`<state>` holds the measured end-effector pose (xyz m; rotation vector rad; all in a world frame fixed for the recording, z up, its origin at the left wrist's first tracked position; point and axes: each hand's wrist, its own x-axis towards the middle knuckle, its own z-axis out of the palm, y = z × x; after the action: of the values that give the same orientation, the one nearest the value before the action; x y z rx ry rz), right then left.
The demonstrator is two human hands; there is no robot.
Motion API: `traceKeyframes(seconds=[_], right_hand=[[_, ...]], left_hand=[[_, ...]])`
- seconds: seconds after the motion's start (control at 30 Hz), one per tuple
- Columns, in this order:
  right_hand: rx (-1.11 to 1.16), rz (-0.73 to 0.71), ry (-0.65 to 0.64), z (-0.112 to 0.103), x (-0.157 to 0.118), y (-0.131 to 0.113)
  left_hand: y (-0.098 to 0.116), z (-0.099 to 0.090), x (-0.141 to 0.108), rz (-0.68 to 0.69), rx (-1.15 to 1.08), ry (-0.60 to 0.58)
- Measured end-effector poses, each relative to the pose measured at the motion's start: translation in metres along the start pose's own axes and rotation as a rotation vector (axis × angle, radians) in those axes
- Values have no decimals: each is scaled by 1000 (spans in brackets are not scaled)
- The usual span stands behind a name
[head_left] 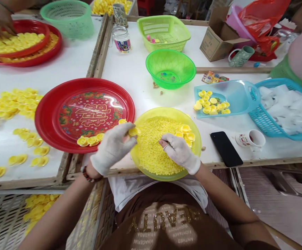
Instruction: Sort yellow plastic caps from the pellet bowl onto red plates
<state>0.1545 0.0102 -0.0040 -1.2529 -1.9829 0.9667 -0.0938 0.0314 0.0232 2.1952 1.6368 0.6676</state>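
Nearest to the camera, a brown shirt with gold letters is seen, and above it two gloved hands are worked over a yellow bowl (195,139) filled with small yellow beads (153,149).

The left hand (112,147) is closed in a pinch on one yellow cap (133,131), held at its fingertips just over the bowl's left rim. The right hand (180,152) is laid on the beads with the fingers pressed together and pointed toward the left hand; whether a bead is pinched in it cannot be told.

The step in hand is judged to be the fitting of a bead into the held cap. For the next move, a steady pinch and a fine aim of the bead into the small cup seem to be required.

Just left of the left hand, a red tray (47,118) is placed, and on its near rim about four finished caps (91,140) are counted in a row. Beyond the right hand, about four more caps (186,132) are lying in the bowl. Farther right of it, a blue scoop (239,93) holds roughly a dozen caps, and one black phone (226,148) and one small cup (252,139) are seen. Ahead of both hands, one green bowl (170,68) is standing. Far to the left, many loose caps are scattered, too many to count.
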Motion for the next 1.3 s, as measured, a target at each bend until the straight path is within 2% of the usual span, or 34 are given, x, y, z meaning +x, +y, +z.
traceKeyframes(seconds=[0.13, 0.23, 0.37, 0.53, 0.57, 0.63, 0.7, 0.73, 0.8, 0.83, 0.9, 0.97, 1.07, 1.13, 1.2, 1.3], right_hand=[[-415, -179, -214, 11, -1, 0], [-559, -233, -339, 20, -5, -3], [-590, -248, -410, 25, -11, -6], [-595, -193, -432, 25, -13, -7], [-575, -164, -433, 25, -12, -7], [-450, -96, -421, 25, -9, -8], [-169, -13, -343, 25, -4, -8], [24, 39, -272, 24, -1, -8], [474, 160, -94, 19, 4, -6], [700, 226, -5, 15, 6, -6], [1078, 331, 139, 3, 8, -7], [1303, 371, 245, -12, 7, -10], [1419, 347, 356, -37, 4, -14], [1427, 318, 402, -49, 3, -16], [1410, 292, 430, -56, 4, -16], [1367, 269, 453, -56, 8, -15]], left_hand=[[-62, -57, -6, -201, 283, 100], [-108, -86, -18, -316, 492, 24], [-143, -92, -30, -451, 643, -161], [-152, -95, -36, -517, 590, -324], [-149, -97, -35, -512, 580, -308], [-135, -94, -27, -438, 525, -165], [-108, -82, -12, -264, 385, -4], [-89, -72, -2, -155, 291, 38], [-43, -44, 16, 21, 123, 3], [-18, -28, 25, 94, 43, -61], [29, 8, 37, 165, -56, -196], [65, 41, 44, 212, -85, -267], [99, 80, 47, 250, -90, -318], [110, 94, 46, 263, -89, -336], [115, 98, 44, 271, -87, -341], [109, 90, 38, 270, -75, -325]])
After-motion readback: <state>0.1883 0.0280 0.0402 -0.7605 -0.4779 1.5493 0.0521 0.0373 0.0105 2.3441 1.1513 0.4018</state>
